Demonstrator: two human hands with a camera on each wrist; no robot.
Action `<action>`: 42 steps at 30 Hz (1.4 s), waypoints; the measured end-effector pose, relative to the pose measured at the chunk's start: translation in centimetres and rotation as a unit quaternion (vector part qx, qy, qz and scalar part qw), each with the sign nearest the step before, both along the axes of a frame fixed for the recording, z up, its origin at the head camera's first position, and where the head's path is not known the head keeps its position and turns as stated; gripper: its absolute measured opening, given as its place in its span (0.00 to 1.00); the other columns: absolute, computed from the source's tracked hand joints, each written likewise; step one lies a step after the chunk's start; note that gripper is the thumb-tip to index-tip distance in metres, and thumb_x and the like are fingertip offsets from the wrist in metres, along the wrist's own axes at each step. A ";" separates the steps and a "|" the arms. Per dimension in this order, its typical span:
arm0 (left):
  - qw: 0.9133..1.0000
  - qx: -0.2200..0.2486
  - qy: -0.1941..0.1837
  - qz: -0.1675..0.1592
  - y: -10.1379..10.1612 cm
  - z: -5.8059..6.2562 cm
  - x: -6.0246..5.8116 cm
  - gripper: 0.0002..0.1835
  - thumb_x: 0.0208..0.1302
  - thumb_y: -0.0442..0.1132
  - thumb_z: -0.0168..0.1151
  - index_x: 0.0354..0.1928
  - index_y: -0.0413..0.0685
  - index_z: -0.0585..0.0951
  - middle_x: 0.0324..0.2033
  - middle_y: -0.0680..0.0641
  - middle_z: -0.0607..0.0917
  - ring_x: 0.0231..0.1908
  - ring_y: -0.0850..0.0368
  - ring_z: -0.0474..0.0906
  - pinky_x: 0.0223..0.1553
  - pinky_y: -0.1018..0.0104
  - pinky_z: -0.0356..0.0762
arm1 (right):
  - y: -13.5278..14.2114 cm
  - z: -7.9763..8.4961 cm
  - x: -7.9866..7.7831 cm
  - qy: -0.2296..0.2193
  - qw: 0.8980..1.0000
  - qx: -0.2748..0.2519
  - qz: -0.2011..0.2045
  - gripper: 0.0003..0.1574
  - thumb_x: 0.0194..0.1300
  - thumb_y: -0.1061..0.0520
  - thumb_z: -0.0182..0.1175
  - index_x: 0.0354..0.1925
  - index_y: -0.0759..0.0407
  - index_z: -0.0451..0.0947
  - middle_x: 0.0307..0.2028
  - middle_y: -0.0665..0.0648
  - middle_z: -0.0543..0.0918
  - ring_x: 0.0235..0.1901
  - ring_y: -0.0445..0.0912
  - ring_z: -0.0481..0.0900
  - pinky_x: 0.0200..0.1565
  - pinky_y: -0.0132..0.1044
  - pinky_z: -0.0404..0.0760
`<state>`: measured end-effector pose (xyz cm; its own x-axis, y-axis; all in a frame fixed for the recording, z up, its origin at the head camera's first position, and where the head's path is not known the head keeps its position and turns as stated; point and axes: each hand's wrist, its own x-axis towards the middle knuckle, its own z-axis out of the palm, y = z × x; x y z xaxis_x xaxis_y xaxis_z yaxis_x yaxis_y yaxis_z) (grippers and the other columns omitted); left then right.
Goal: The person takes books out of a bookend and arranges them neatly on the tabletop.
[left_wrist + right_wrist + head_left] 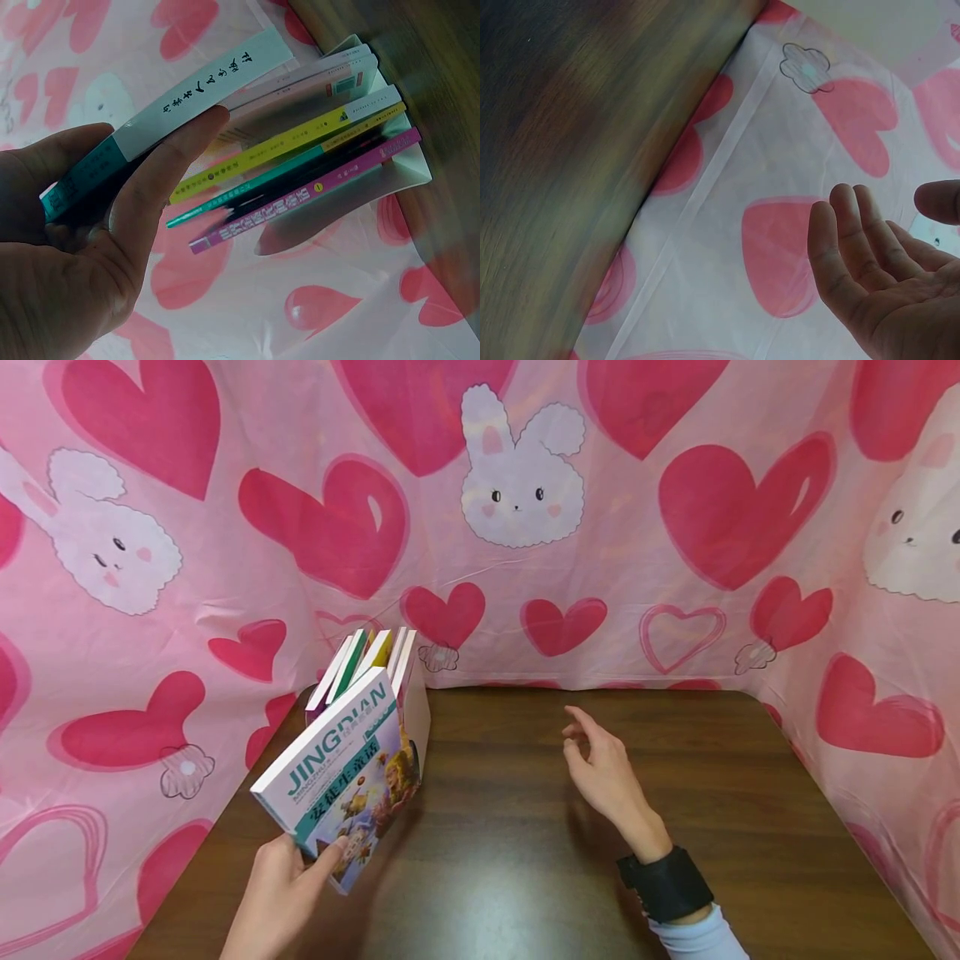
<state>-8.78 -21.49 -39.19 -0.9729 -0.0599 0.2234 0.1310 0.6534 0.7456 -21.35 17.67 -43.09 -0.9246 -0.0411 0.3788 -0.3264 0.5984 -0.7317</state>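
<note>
My left hand (281, 893) grips a thick paperback book (348, 785) by its lower near corner, thumb on the front cover. The cover is white and teal with "JINGDIAN" lettering and a painted picture. It is tilted, in front of a white book holder (420, 718) at the table's left side. In the left wrist view, the spine (202, 90) of the held book shows white and teal. Beside it in the holder stand a yellow book (292, 146), a teal book (277, 184), a magenta book (307, 195) and pale ones. Holding nothing, my right hand (603, 768) hovers over the table, fingers loosely bent.
The dark wooden table (517, 827) spreads in front of me. A pink cloth (517, 585) with hearts and rabbits hangs behind it and along both sides. On my right wrist sits a black band (666, 883).
</note>
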 end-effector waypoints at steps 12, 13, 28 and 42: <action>0.998 0.041 -0.044 -0.014 1.1 0.2 -1.0 0.28 0.72 0.31 0.68 0.70 0.35 0.74 0.59 0.31 0.84 0.52 0.36 0.86 0.47 0.41 0.85 | -0.5 0.1 0.0 0.015 1.000 -0.008 0.017 0.30 0.73 0.64 0.59 0.71 0.59 0.73 0.46 0.58 0.87 0.42 0.50 0.82 0.42 0.48 0.80; 0.998 0.046 -0.047 -0.017 1.2 0.2 -1.1 0.28 0.72 0.31 0.68 0.70 0.35 0.74 0.59 0.31 0.83 0.52 0.35 0.86 0.48 0.40 0.85 | -0.6 0.1 0.0 0.015 1.000 -0.008 0.018 0.30 0.73 0.65 0.59 0.71 0.59 0.73 0.46 0.58 0.87 0.42 0.50 0.82 0.42 0.48 0.80; 0.994 0.072 -0.069 -0.044 2.3 0.1 -2.4 0.29 0.72 0.33 0.68 0.72 0.37 0.73 0.61 0.32 0.83 0.55 0.35 0.85 0.49 0.40 0.84 | -2.3 -0.1 0.4 0.017 0.998 -0.007 0.065 0.31 0.75 0.62 0.60 0.73 0.58 0.72 0.47 0.54 0.86 0.42 0.47 0.82 0.44 0.51 0.83; 0.991 0.086 -0.070 -0.076 3.2 -0.6 -3.6 0.29 0.72 0.32 0.67 0.72 0.38 0.73 0.61 0.34 0.83 0.57 0.36 0.84 0.50 0.41 0.84 | -5.4 -0.6 0.4 0.021 0.990 -0.008 0.136 0.29 0.81 0.53 0.57 0.75 0.55 0.69 0.50 0.52 0.84 0.40 0.44 0.80 0.41 0.40 0.81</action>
<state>-12.40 -18.29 -39.84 -0.9943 0.0649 0.0844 0.1056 0.4959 0.8619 -20.97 12.27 -43.67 -0.8631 -0.2809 0.4197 -0.5050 0.4726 -0.7222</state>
